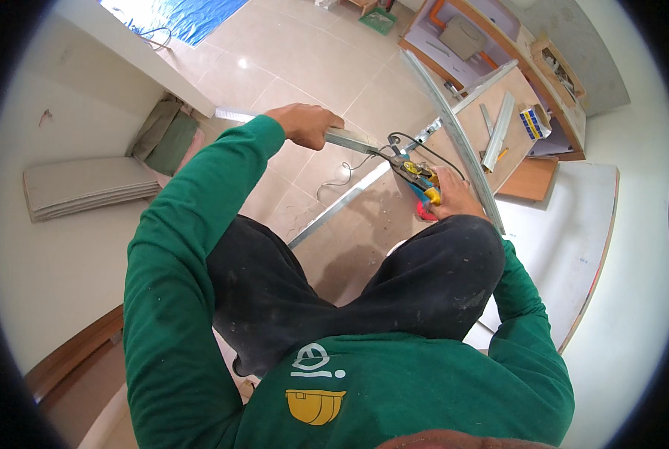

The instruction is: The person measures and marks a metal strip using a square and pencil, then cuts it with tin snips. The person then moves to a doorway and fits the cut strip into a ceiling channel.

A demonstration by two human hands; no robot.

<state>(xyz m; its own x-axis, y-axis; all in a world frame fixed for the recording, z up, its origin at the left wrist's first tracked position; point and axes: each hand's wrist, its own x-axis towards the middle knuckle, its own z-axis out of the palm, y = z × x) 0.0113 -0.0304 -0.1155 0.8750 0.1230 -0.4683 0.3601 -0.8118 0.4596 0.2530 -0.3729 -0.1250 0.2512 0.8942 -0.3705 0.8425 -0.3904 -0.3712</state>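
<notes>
My left hand (304, 126) is closed around a thin galvanised metal channel (355, 141), which runs out past my wrist to the left. In my right hand (458, 196) are tin snips (418, 178) with yellow handles, the fingers wrapped round the grips. The snips' jaws meet the right end of the channel; whether they bite into it I cannot tell. Below the snips lies a teal and red tool, mostly hidden, with a black cable (443, 159) curving beside it. Both hands are in front of my bent knees.
Long metal profiles (454, 135) form a frame across a brown board. Short metal offcuts (499, 135) and a blue and yellow box (533, 123) lie at the right. A wooden cabinet (499, 43) stands beyond. Stacked boards (87, 183) are at left, a blue sheet (199, 21) far left.
</notes>
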